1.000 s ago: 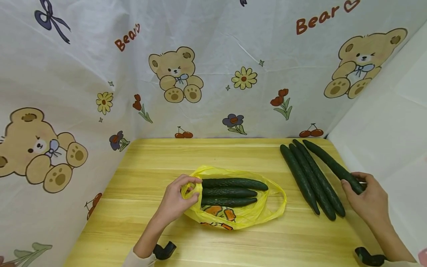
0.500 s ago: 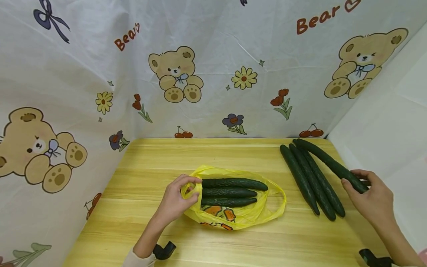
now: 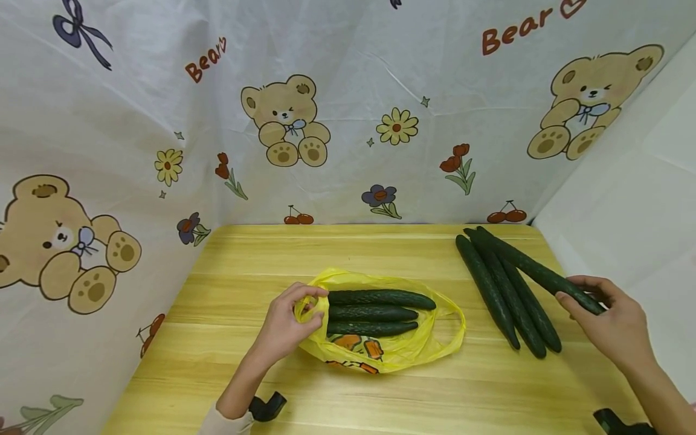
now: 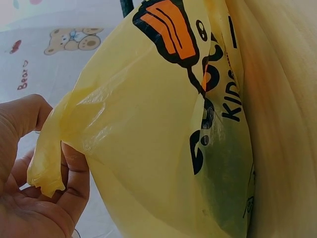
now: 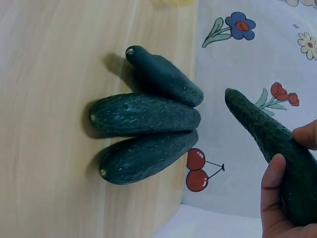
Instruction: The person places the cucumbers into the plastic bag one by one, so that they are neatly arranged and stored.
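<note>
A yellow plastic bag [image 3: 429, 344] lies on the table with its mouth spread, and 3 cucumbers [image 3: 375, 313] rest side by side inside it. My left hand [image 3: 288, 323] pinches the bag's left edge; in the left wrist view the gathered handle [image 4: 49, 163] sits between thumb and fingers. At the right, my right hand [image 3: 614, 317] grips the near end of a cucumber [image 3: 535, 269], raised above the others with its far end pointing to the back left. Below it, 3 more cucumbers [image 5: 143, 114] lie close together on the table.
The wooden table [image 3: 348, 251] meets a printed cloth wall [image 3: 348, 175] at the back. A plain white wall [image 3: 652, 217] stands close to my right hand. A black wrist mount [image 3: 266, 406] shows on the left arm.
The cucumber in my right hand has swung its far end leftward over the others, and the right hand has shifted slightly right. My left hand and the bag stay in place.
</note>
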The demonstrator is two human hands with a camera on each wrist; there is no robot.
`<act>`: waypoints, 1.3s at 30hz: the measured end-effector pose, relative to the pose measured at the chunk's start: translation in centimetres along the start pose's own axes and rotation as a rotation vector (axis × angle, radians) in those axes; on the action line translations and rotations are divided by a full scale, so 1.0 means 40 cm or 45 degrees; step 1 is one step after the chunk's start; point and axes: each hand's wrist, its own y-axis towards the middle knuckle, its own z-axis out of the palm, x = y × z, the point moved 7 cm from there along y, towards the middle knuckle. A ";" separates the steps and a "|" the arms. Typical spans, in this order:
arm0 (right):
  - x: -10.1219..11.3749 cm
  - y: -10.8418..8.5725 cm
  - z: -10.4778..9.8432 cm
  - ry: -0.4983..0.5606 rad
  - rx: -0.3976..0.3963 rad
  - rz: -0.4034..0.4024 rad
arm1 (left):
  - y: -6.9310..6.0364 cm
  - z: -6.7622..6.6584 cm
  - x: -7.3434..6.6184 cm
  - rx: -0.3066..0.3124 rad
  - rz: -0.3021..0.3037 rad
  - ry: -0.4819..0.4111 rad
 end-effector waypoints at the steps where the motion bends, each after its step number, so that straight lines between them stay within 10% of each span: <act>1: 0.004 -0.002 -0.001 0.007 0.011 -0.003 | 0.000 0.000 0.000 0.000 0.001 0.000; 23: 0.141 -0.066 0.029 0.054 0.243 -0.274 | 0.005 -0.007 -0.003 -0.041 0.020 -0.036; 39: 0.301 -0.077 0.161 0.194 0.544 -0.525 | 0.005 -0.013 -0.002 -0.079 0.014 -0.056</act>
